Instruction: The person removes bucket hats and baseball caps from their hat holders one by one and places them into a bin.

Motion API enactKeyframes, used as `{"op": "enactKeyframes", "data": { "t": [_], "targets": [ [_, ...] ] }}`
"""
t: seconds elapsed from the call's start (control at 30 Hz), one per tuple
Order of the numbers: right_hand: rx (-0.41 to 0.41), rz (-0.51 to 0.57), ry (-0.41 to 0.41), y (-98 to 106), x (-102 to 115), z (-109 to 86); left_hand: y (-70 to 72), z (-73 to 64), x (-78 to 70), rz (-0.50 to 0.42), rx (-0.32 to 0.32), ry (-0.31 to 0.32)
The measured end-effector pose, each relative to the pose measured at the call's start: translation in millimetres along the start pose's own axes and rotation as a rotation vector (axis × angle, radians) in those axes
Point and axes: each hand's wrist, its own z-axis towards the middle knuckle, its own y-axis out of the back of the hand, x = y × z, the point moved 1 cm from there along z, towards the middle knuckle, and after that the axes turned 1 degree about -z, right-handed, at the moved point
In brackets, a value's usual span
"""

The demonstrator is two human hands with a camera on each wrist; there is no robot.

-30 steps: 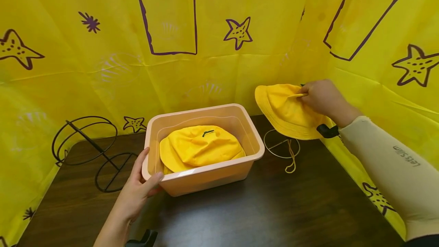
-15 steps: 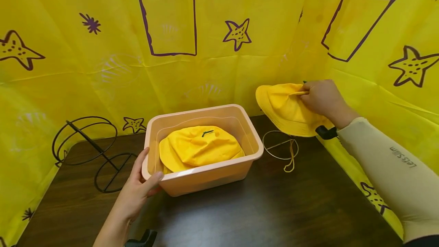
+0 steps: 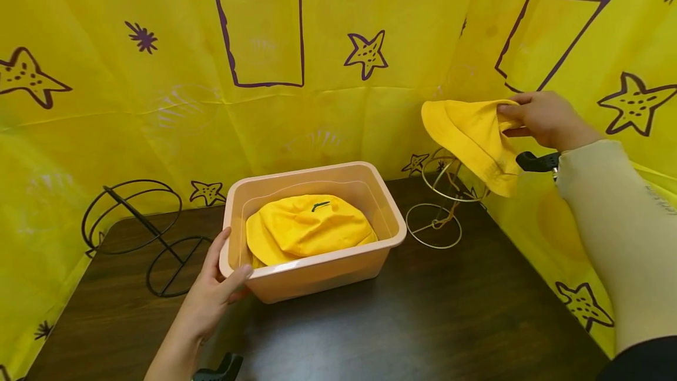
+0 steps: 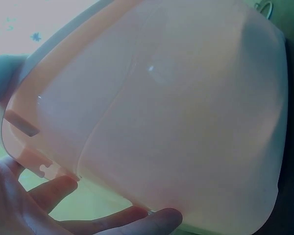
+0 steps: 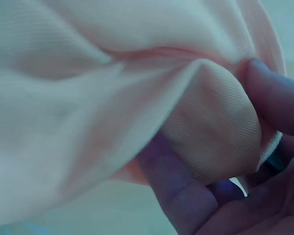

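Observation:
A yellow fabric hat [image 3: 471,134] is raised in my right hand [image 3: 552,119], pinched near its crown, with the brim tilted down to the right. Below it stands a pale wire hat stand [image 3: 436,224], partly hidden by the brim; a thin yellow cord hangs there. In the right wrist view, thumb and fingers [image 5: 179,188] hold folded hat cloth [image 5: 210,112]. My left hand [image 3: 214,290] grips the near-left corner of a peach plastic bin [image 3: 317,278]. Another yellow hat [image 3: 312,231] with a small green mark lies inside. The bin's wall [image 4: 186,107] fills the left wrist view.
At the left is a black wire hat stand [image 3: 153,229] with nothing on it. Everything rests on a dark wooden table [image 3: 423,322]. A yellow curtain [image 3: 338,116] with starfish drawings closes off the back and sides.
My right hand has lifted the hat up and to the right, uncovering more of the pale stand's upper ring. The left hand and the bin have stayed in place.

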Motion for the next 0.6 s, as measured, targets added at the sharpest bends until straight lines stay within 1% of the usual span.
{"op": "enactKeyframes", "data": {
  "t": [0.07,0.13,0.23,0.33,0.5,0.6],
  "targets": [
    [0.005,-0.041,0.006,2,4,-3.3,-0.1,-0.2,-0.6,0.006,-0.002,0.001],
    [-0.004,-0.113,0.025,2,9,-8.6,-0.2,-0.3,-0.9,0.008,-0.001,0.000],
    [-0.022,-0.277,0.072,1,17,-17.7,-0.4,-0.4,-1.1,0.011,0.002,-0.001],
    [-0.037,-0.409,0.119,-4,28,-26.4,-0.2,-0.5,-1.2,0.015,-0.001,0.000],
    [-0.025,-0.554,0.176,-24,48,-38.7,0.4,-0.2,-0.8,0.016,-0.004,0.000],
    [0.002,-0.652,0.237,-41,57,-43.5,0.5,0.4,0.2,0.011,0.000,-0.001]
  ]
}}
